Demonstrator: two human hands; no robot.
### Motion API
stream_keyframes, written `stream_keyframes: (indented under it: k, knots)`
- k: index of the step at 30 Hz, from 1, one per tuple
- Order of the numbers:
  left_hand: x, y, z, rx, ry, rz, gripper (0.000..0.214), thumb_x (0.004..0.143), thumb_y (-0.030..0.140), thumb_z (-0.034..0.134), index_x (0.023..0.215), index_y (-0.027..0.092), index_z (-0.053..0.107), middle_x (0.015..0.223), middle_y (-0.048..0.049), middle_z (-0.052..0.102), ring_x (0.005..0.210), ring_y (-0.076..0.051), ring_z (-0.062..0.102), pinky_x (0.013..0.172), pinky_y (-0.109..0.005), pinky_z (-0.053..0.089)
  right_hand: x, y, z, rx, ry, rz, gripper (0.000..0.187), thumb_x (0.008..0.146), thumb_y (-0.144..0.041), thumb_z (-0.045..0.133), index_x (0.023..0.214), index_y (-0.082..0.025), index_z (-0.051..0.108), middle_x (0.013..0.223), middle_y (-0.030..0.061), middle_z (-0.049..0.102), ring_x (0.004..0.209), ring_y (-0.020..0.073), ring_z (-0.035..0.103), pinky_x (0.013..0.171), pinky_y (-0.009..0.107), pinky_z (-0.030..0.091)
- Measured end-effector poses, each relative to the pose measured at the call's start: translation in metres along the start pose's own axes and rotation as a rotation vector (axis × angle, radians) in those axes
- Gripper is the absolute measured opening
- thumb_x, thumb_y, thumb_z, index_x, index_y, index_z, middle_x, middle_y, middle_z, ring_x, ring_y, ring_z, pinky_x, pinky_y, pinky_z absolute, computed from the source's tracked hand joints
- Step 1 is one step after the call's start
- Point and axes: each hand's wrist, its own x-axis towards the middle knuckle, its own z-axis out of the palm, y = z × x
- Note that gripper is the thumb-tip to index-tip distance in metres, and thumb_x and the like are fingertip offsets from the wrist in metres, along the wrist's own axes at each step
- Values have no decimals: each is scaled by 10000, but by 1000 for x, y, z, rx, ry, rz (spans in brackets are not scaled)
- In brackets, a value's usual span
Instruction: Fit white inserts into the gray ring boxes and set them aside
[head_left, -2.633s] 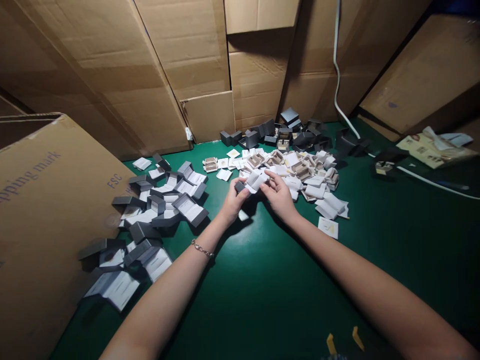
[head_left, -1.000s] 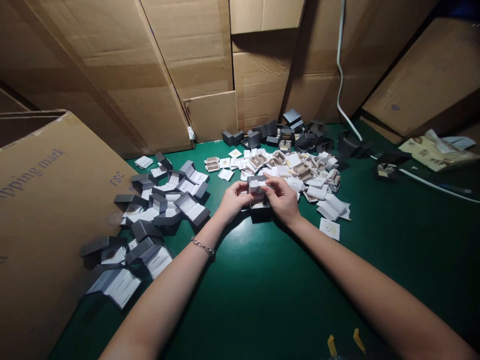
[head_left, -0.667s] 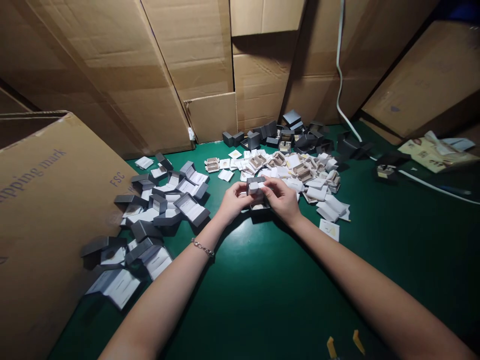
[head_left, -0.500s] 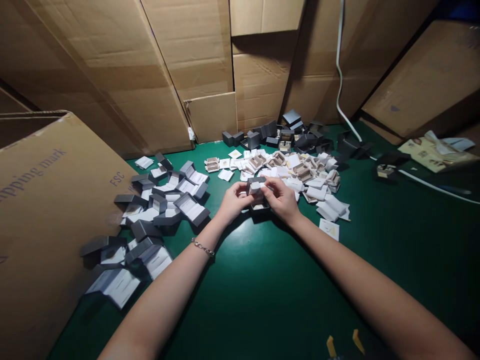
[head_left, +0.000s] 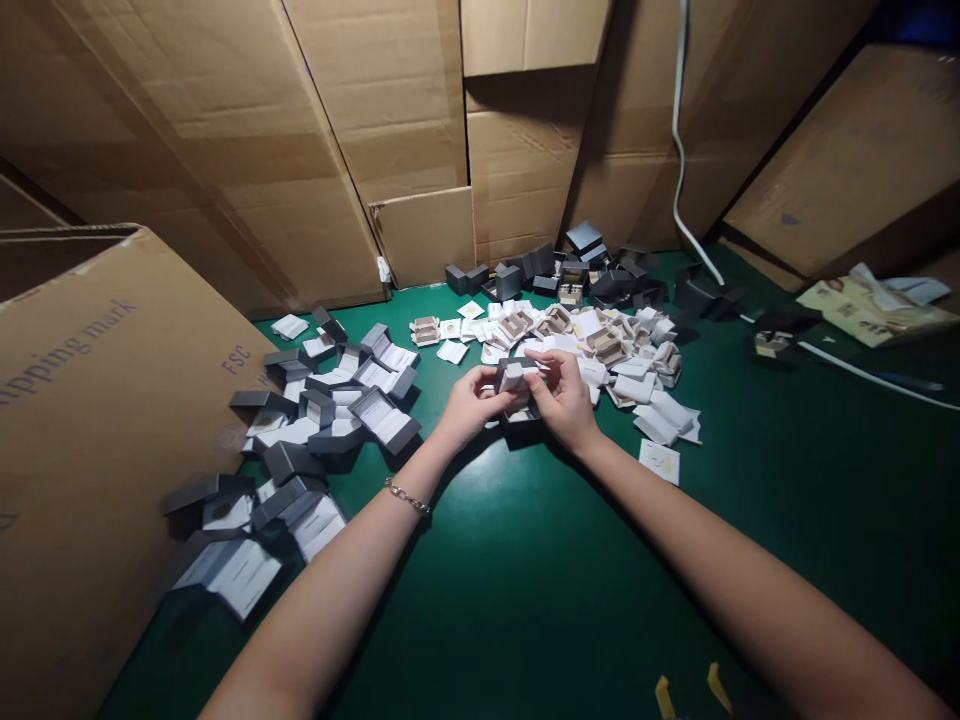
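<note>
A small dark grey box (head_left: 523, 432) with its lid raised is between my two hands at the middle of the green table. My left hand (head_left: 475, 402) is closed on the box's left side, its thumb along the front. Fingers of my right hand (head_left: 564, 398) pinch at a small white piece (head_left: 513, 377) by the raised lid; whether it is paper or card I cannot make out. Just behind my hands spreads a heap of white and brown card inserts (head_left: 600, 340). To the left lie several open grey boxes (head_left: 386, 415) with white linings.
Dark boxes (head_left: 577, 270) are piled at the back against stacked cartons (head_left: 405, 100). A big carton (head_left: 112, 420) stands on the left. A white cable (head_left: 679, 170) runs down onto the table at right, near a yellowish packet (head_left: 870, 305). Yellow tips (head_left: 664, 695) show at the bottom edge.
My right hand's fingers have shifted slightly at the white piece, which tilts a little differently. The box stays between both hands.
</note>
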Motion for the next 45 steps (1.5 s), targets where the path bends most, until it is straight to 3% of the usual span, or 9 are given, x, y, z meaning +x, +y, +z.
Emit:
stream_keyframes:
  k: [4, 8, 14, 20, 34, 45]
  knots:
    - [0, 0, 0, -7, -9, -8, 355, 584, 210, 762, 880, 137, 579, 888, -39, 678, 766, -139, 636, 746, -283, 502, 2, -7, -1, -93, 28, -132, 294, 897, -341, 529, 1176, -251, 540, 1301, 115, 570, 1185, 239, 564, 888, 402, 554]
    - [1, -2, -1, -13, -44, -17, 356, 602, 233, 763, 897, 138, 587, 868, -32, 676, 747, -128, 630, 744, -278, 498, 3, -13, -4, -171, -19, -253, 199, 893, -302, 545, 1055, -260, 651, 1288, 91, 589, 1183, 248, 566, 990, 456, 491]
    - [1, -2, -2, 50, -39, -7, 370, 606, 287, 780, 894, 135, 606, 869, -40, 673, 711, -117, 607, 673, -244, 473, 2, -13, -4, -213, 3, -206, 208, 887, -341, 564, 1025, -250, 691, 1209, 92, 645, 1126, 252, 606, 971, 452, 505]
    - [-2, 3, -2, 50, -52, -87, 397, 616, 352, 779, 925, 146, 641, 852, -52, 686, 671, -136, 599, 538, -223, 436, 3, -13, -5, -188, -3, -207, 198, 880, -345, 581, 1004, -250, 703, 1187, 90, 656, 1096, 247, 622, 958, 438, 515]
    - [-1, 4, -2, 50, -36, -108, 371, 573, 321, 799, 870, 139, 671, 803, -45, 683, 682, -147, 589, 581, -244, 438, 5, -15, -4, -192, -26, -205, 155, 844, -324, 619, 955, -240, 687, 1072, 80, 690, 1002, 233, 649, 883, 413, 539]
    - [0, 3, -4, 1, -25, -145, 464, 535, 333, 826, 926, 128, 686, 905, -84, 700, 763, -181, 617, 610, -261, 458, 6, -16, -3, -175, 6, -235, 120, 831, -288, 642, 918, -233, 703, 987, 68, 696, 920, 213, 660, 815, 378, 553]
